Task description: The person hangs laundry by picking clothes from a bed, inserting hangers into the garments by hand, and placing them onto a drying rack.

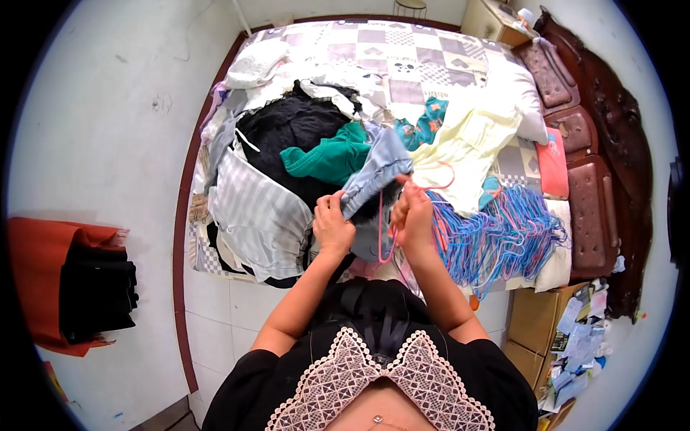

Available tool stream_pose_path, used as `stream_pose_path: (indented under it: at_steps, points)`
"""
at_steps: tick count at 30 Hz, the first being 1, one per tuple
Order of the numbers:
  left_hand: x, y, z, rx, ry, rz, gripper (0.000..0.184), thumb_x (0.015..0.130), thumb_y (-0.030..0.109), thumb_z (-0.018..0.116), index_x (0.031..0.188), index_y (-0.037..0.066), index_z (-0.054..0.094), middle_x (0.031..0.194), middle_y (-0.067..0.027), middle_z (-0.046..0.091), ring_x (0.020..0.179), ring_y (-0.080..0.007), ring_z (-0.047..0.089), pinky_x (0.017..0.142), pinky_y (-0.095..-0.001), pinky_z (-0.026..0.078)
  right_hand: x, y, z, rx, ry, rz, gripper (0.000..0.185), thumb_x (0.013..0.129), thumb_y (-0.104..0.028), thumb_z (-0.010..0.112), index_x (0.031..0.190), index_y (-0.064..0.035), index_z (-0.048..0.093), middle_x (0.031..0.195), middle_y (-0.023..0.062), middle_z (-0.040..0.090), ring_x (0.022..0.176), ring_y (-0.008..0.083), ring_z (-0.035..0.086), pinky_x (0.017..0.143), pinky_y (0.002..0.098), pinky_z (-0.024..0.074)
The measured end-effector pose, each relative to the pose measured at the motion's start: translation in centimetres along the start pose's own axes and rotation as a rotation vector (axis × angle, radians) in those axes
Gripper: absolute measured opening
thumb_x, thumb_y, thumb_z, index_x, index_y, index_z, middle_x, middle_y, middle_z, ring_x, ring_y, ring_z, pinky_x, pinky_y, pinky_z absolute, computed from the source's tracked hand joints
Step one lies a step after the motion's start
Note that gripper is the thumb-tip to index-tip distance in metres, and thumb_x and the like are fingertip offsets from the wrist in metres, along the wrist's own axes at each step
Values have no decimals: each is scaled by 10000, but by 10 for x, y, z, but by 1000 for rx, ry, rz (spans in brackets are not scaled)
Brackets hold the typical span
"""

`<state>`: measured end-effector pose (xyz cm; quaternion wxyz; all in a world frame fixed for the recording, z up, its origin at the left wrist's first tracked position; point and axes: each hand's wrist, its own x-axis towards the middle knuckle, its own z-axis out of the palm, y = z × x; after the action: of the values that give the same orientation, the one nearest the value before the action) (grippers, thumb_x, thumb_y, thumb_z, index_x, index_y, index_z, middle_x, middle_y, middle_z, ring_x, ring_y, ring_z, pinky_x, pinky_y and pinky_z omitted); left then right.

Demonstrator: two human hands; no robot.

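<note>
My left hand (pixel 333 224) is closed on the lower edge of a light-blue denim garment (pixel 382 164), which hangs over the pile of clothes. In my right hand (pixel 412 215) is a pink hanger (pixel 381 215), its hook pointing right and its body beside the denim. Part of the hanger is hidden by my fingers. Behind the denim lie a green garment (pixel 327 155) and a large black garment (pixel 287 118). A grey-white striped cloth (pixel 255 208) spreads left of my left hand. Many blue, purple and pink hangers (pixel 503 233) are heaped just right of my right hand.
A pale-yellow garment (pixel 467 140) and a teal patterned one (pixel 431 118) lie on the bed (pixel 402 50). A brown padded headboard (pixel 593 208) runs along the right. Cardboard boxes (pixel 528 334) stand below it. Red and black clothes (pixel 43 280) hang at the left wall.
</note>
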<state>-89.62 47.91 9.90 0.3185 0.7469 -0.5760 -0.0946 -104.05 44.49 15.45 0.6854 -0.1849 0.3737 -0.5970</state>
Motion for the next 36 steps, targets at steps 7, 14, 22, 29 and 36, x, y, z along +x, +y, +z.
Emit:
stream_pose_path:
  at_steps: [7, 14, 22, 29, 36]
  points:
    - [-21, 21, 10, -185, -452, -151, 454, 716, 138, 571, 1118, 33, 390, 896, -189, 558, 790, -370, 589, 697, -443, 450, 45, 5, 11, -28, 29, -290, 190, 926, -160, 460, 1011, -21, 558, 492, -82, 285, 367, 16, 226, 342, 203, 175]
    - [0, 0, -9, -719, -716, -209, 511, 819, 304, 623, 1133, -1, 360, 900, -140, 552, 734, -215, 591, 643, -323, 493, 35, 36, -41, -741, -290, 67, 287, 903, -291, 526, 793, -39, 607, 585, -55, 453, 552, 41, 388, 489, 228, 309]
    - [53, 15, -62, -303, -61, 403, 759, 634, 25, 715, 1302, 82, 360, 1177, -139, 480, 1140, -322, 423, 935, -373, 384, -22, -103, 11, -1128, -478, -212, 316, 880, -273, 546, 768, 13, 621, 652, 47, 540, 619, 97, 485, 578, 252, 392]
    - [77, -32, -67, -404, -413, 69, 525, 688, 42, 677, 1178, 96, 496, 1129, -133, 515, 954, -248, 535, 746, -311, 430, -35, -161, -2, -975, -324, -315, 278, 890, -233, 525, 761, -14, 638, 523, -68, 386, 461, 16, 298, 433, 209, 204]
    - [32, 49, -86, -340, -23, 471, 424, 732, 128, 643, 1123, 16, 523, 1208, -154, 447, 1077, -321, 453, 905, -380, 369, -12, -37, -25, -956, -443, -152, 199, 855, -185, 546, 929, -17, 623, 819, 78, 627, 743, 148, 576, 674, 290, 450]
